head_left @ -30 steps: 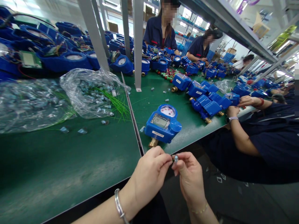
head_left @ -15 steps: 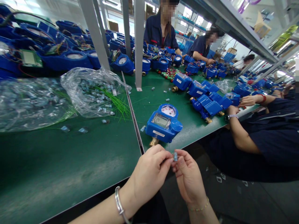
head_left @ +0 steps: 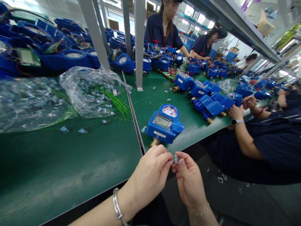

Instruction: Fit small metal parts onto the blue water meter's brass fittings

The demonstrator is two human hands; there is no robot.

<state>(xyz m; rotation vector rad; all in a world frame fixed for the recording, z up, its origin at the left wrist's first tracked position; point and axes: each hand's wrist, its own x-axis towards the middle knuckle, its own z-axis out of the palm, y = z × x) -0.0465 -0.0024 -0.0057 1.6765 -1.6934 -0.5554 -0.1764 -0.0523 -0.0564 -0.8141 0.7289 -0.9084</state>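
Between my two hands, just in front of the table edge, is a small clear-blue plastic meter seal [head_left: 175, 158]. My right hand [head_left: 190, 179] pinches it between thumb and fingers. My left hand [head_left: 150, 171], with a silver bangle at the wrist, is closed with its fingertips against the seal's left side; any wire there is too fine to make out. Just beyond my hands, a blue water meter [head_left: 162, 124] sits on the green table, its display and round dial facing up. Its brass end [head_left: 154, 142] points towards my left hand.
Clear plastic bags [head_left: 82, 91] of similar seals and green wires [head_left: 115, 102] lie at left, with a few loose seals [head_left: 83, 130] nearby. Upright metal posts [head_left: 139, 47] stand behind. More blue meters [head_left: 211, 105] are at right, beside a co-worker's hands [head_left: 236, 113].
My hands stay nearly in place, still closed at the seal. At right, the co-worker's hands have shifted and one has lifted slightly. The co-worker at the back has reached an arm further right.
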